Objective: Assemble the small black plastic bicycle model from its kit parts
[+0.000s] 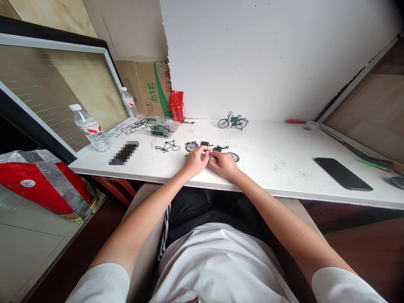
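Two hands meet at the near edge of the white bench (284, 168): my left hand (196, 161) and right hand (224, 165) pinch a small metal part (208, 155) between their fingers. Loose wheels (191, 146) and a bare frame (168, 146) lie just beyond; a finished green model bicycle (233, 121) stands farther back.

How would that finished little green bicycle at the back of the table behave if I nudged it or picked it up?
The green bicycle stands upright on two thin wheels, so a sideways nudge would probably tip it and a lengthwise push might roll it. Its thin frame looks light and possibly fragile.
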A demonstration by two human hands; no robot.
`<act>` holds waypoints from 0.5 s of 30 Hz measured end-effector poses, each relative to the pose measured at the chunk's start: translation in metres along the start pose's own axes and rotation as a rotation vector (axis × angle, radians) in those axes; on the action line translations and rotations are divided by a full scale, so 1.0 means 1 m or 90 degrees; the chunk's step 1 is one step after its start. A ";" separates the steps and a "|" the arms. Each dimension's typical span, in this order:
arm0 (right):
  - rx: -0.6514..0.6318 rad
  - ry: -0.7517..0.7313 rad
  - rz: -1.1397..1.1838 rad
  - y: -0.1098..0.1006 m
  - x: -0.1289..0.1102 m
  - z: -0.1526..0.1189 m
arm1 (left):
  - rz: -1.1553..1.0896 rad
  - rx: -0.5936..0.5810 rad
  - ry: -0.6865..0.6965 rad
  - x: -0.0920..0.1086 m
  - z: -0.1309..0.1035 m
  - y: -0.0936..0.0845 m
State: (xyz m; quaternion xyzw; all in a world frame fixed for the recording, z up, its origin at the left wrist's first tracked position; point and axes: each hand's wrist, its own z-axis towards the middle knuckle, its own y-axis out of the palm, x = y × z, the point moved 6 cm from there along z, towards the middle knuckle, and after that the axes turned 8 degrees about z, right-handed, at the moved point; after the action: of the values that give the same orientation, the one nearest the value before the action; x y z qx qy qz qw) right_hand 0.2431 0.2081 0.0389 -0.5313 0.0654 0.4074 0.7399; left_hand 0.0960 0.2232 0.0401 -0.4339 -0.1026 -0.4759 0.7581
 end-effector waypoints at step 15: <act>0.090 0.013 0.074 -0.009 0.004 0.000 | -0.024 0.009 -0.028 -0.003 0.000 0.001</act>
State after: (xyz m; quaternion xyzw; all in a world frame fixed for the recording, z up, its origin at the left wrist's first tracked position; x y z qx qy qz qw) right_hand 0.2514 0.2093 0.0438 -0.4770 0.1321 0.4384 0.7502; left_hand 0.0951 0.2252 0.0381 -0.4369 -0.1310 -0.4794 0.7498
